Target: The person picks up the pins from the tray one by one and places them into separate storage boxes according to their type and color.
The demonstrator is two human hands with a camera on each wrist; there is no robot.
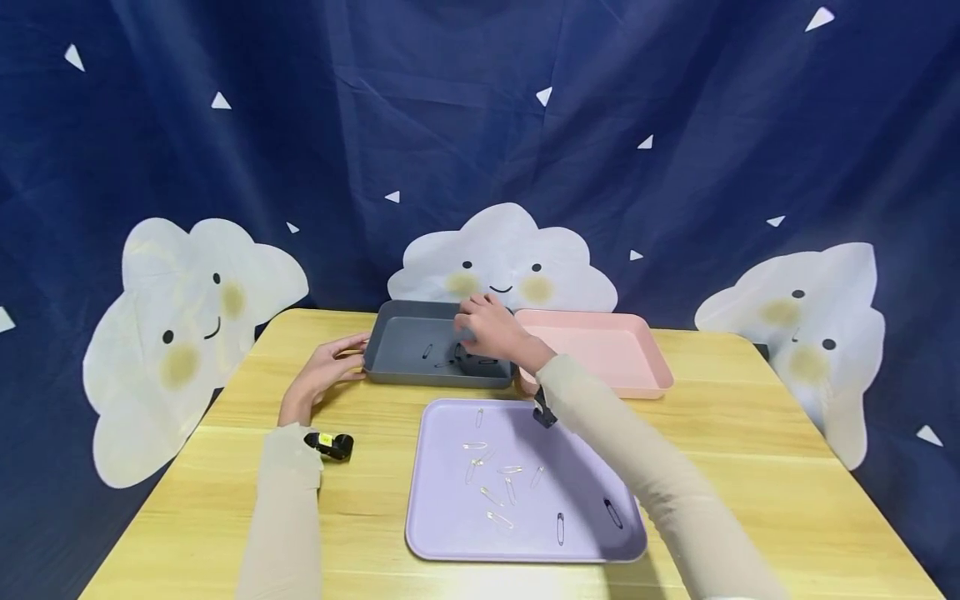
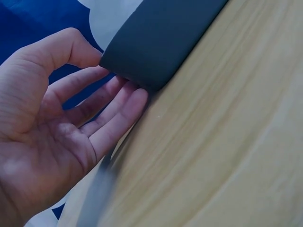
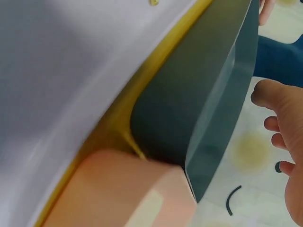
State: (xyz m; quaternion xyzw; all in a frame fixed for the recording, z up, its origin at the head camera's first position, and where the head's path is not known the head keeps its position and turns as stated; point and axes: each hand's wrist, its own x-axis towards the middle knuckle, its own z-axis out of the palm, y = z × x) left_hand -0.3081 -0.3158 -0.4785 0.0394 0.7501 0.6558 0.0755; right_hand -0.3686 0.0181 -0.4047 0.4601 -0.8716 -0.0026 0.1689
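Note:
At the back of the table my left hand [image 1: 327, 368] holds the left end of a dark grey tray [image 1: 401, 375]. In the left wrist view its thumb is at the tray's rim and the fingertips reach toward the bottom edge. Over the right part of that tray hovers my right hand [image 1: 491, 327], fingers loosely bent; in the right wrist view nothing shows between thumb and fingers. Several black safety pins [image 1: 427, 352] lie in the grey tray below it. A lilac tray [image 1: 442, 433] in front carries several gold safety pins [image 1: 500, 520] and two black safety pins [image 1: 560, 529].
A pink tray [image 1: 607, 354] stands right beside the grey one, partly behind the right forearm. The right sleeve [image 1: 637, 458] crosses above the lilac tray's right side. Bare wood table [image 1: 750, 450] extends to both sides, and a blue cloud-print curtain [image 1: 465, 125] hangs behind.

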